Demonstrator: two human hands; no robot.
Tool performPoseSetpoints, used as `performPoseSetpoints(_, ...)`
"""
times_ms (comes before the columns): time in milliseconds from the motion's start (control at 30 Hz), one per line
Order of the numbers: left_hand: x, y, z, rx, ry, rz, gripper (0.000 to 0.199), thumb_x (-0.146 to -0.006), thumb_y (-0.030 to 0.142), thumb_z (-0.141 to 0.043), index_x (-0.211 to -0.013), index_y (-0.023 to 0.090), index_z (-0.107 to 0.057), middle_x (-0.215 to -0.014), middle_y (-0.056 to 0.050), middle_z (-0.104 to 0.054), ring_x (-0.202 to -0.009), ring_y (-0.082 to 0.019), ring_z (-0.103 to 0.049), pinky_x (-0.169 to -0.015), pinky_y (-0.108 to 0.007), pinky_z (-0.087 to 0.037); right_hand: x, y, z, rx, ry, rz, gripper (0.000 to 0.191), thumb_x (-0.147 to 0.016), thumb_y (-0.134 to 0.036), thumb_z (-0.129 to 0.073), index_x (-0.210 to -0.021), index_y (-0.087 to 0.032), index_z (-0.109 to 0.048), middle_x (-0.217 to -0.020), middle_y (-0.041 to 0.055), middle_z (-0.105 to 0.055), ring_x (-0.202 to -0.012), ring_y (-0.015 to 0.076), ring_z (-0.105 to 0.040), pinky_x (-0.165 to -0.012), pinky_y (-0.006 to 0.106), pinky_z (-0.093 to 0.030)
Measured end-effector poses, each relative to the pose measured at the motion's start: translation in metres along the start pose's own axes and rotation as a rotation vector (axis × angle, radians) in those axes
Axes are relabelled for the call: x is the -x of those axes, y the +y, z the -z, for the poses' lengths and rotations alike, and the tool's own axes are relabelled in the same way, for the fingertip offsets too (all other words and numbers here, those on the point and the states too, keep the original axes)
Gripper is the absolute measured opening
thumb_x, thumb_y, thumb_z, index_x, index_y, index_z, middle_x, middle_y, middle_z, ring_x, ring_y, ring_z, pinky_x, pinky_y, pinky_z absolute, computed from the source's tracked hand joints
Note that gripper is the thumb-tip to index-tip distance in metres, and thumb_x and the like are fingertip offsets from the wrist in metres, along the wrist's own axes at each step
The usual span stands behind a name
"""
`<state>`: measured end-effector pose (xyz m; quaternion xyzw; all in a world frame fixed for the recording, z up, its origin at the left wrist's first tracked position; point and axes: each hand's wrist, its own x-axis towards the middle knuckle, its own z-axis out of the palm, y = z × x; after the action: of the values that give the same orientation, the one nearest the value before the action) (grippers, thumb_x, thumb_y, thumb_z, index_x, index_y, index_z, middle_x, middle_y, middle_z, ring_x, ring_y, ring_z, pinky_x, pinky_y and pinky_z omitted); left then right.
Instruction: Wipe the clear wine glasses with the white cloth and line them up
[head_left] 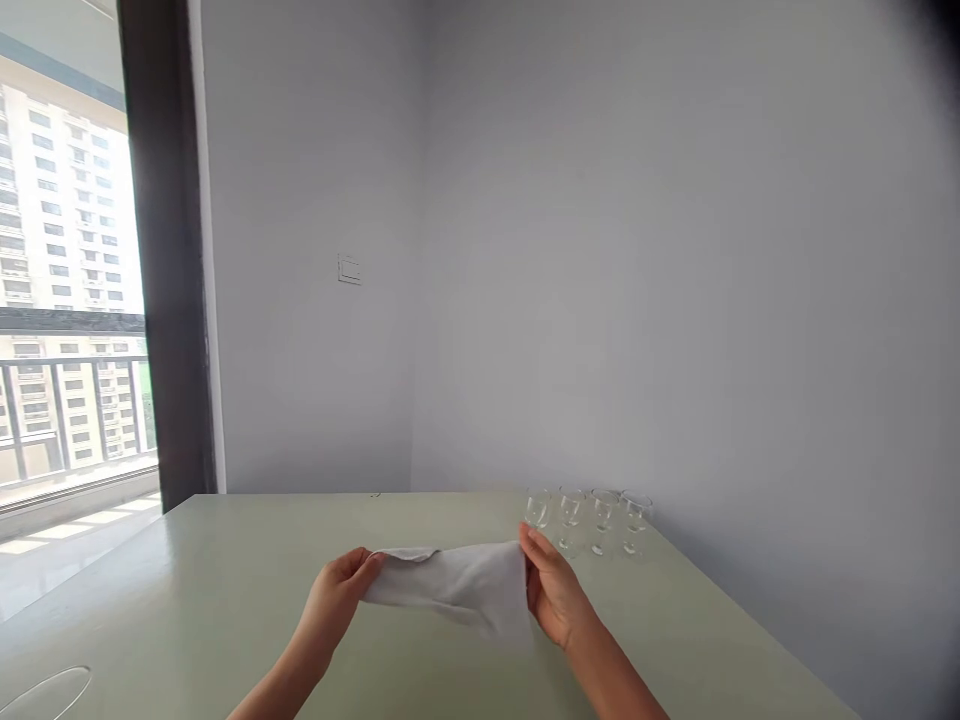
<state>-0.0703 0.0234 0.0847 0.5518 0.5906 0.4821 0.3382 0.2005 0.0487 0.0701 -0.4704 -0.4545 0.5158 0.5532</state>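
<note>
A white cloth is stretched between my two hands above the pale green table. My left hand pinches its left end between thumb and fingers. At the other end, my right hand grips the cloth's upper right corner, thumb on top and fingers curled behind. The cloth's lower edge hangs loose and wrinkled toward the right. Just beyond my right hand stand several clear stemmed glasses, among them one glass in the middle and one glass at the right end; my hand partly hides the leftmost.
The curved rim of a clear object shows at the lower left, mostly cut off by the frame. Grey walls border the table's back and right side. A light switch is on the back wall; a balcony railing lies at left.
</note>
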Motion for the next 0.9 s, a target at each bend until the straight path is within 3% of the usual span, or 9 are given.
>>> performPoseSetpoints(100,-0.002,-0.004,-0.012,0.01,0.039,0.02,0.04,-0.069,0.055,-0.05,-0.053,0.022,-0.032,-0.052,0.008,-0.025,-0.05,-0.01,-0.027,-0.051,-0.023,-0.02,0.007,0.013,-0.005,-0.157,-0.191,-0.223,0.083,-0.063,-0.04,-0.071,-0.131,-0.016,-0.031,-0.07,0.0018,-0.062,-0.067,0.0205,-0.063,-0.061,0.03,-0.048)
performPoseSetpoints(167,-0.004,-0.007,-0.015,0.015,0.083,0.03,0.039,-0.07,0.053,-0.049,-0.054,0.023,-0.03,-0.052,0.008,-0.024,-0.05,-0.01,-0.027,-0.05,-0.023,-0.019,0.01,0.016,-0.007,-0.255,-0.247,-0.266,0.097,-0.058,-0.026,-0.073,-0.137,-0.014,-0.018,-0.064,-0.0024,-0.06,-0.062,0.018,-0.061,-0.063,0.029,-0.048)
performPoseSetpoints(400,-0.024,0.001,-0.012,-0.004,0.192,0.001,0.032,-0.077,0.051,-0.044,-0.064,0.023,-0.034,-0.053,0.008,-0.027,-0.051,-0.01,-0.024,-0.05,-0.023,-0.019,-0.018,-0.023,-0.011,-0.052,-0.028,-0.02,0.083,-0.067,-0.031,-0.067,-0.137,-0.017,-0.026,-0.06,-0.0058,-0.048,-0.051,0.015,-0.05,-0.052,0.029,-0.044)
performPoseSetpoints(500,-0.025,0.004,-0.011,-0.026,0.19,-0.041,0.028,-0.079,0.049,-0.044,-0.092,0.025,-0.047,-0.055,0.008,-0.038,-0.052,-0.012,-0.031,-0.052,-0.023,-0.026,-0.024,-0.033,-0.012,0.071,0.038,0.113,0.075,-0.071,-0.035,-0.063,-0.137,-0.026,-0.028,-0.058,-0.0077,-0.045,-0.05,0.0131,-0.045,-0.048,0.024,-0.037)
performPoseSetpoints(567,-0.015,-0.006,-0.01,-0.052,0.153,-0.095,0.033,-0.08,0.048,-0.044,-0.105,0.028,-0.051,-0.064,0.006,-0.049,-0.058,-0.013,-0.041,-0.059,-0.024,-0.034,-0.017,-0.023,-0.008,0.228,0.045,0.198,0.068,-0.075,-0.038,-0.059,-0.136,-0.028,-0.029,-0.057,-0.0079,-0.045,-0.049,0.0126,-0.042,-0.047,0.023,-0.033)
performPoseSetpoints(667,0.013,-0.039,-0.01,-0.241,-0.014,-0.145,0.028,-0.08,0.042,-0.041,-0.087,0.026,-0.063,-0.083,0.0,-0.061,-0.075,-0.016,-0.054,-0.073,-0.025,-0.04,0.005,0.012,0.003,0.449,-0.044,0.152,0.066,-0.076,-0.032,-0.054,-0.137,-0.022,-0.03,-0.061,-0.0051,-0.052,-0.053,0.0147,-0.049,-0.051,0.026,-0.038)
performPoseSetpoints(767,0.041,-0.067,-0.012,-0.555,-0.213,-0.019,0.022,-0.075,0.024,-0.044,-0.078,0.026,-0.066,-0.075,0.0,-0.061,-0.072,-0.016,-0.057,-0.071,-0.024,-0.041,0.027,0.045,0.017,0.731,-0.216,0.016,0.062,-0.065,-0.018,-0.058,-0.126,-0.019,-0.048,-0.088,0.0051,-0.066,-0.08,0.0211,-0.06,-0.071,0.029,-0.044)
performPoseSetpoints(833,0.052,-0.072,-0.012,-0.654,-0.246,0.089,0.03,-0.071,0.016,-0.045,-0.088,0.028,-0.066,-0.077,0.0,-0.061,-0.073,-0.015,-0.059,-0.07,-0.024,-0.042,0.038,0.05,0.024,0.928,-0.3,-0.018,0.058,-0.064,-0.016,-0.059,-0.121,-0.023,-0.053,-0.105,0.0075,-0.066,-0.094,0.0246,-0.06,-0.079,0.031,-0.043)
performPoseSetpoints(900,0.057,-0.065,-0.011,-0.698,-0.24,0.15,0.037,-0.07,0.013,-0.045,-0.098,0.029,-0.064,-0.082,0.0,-0.061,-0.075,-0.015,-0.06,-0.071,-0.024,-0.042,0.044,0.041,0.027,1.132,-0.346,-0.016,0.055,-0.067,-0.017,-0.058,-0.121,-0.026,-0.054,-0.105,0.0073,-0.067,-0.093,0.0266,-0.061,-0.078,0.035,-0.044)
